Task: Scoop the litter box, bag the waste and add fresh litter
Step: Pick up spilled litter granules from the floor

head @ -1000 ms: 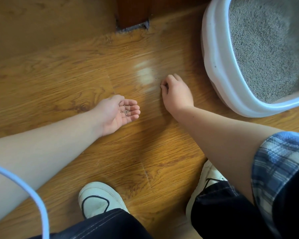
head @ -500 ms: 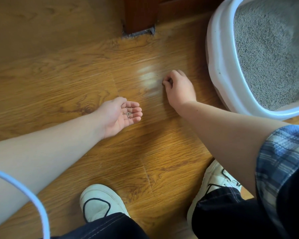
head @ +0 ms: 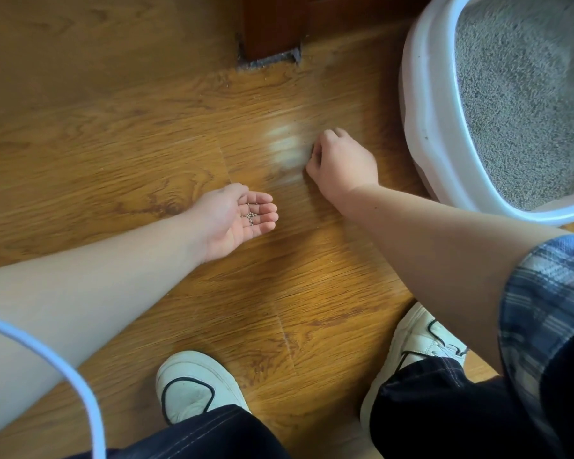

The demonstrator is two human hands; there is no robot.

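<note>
Left hand, palm up, grip wide, carries litter grains. Right hand curls its fingers against the floor; I cannot tell if its grip holds anything. Litter box sits at 2 o'clock.

Two bare hands are showing over the floor, a left hand and a right hand, and two white shoes are standing below them, a left shoe and a right shoe. One litter box is sitting at the upper right, one white cable is curving across the lower left, and one dark wooden post is standing at the top. One small cluster of litter granules is lying in the left palm, too fine to count exactly.
</note>
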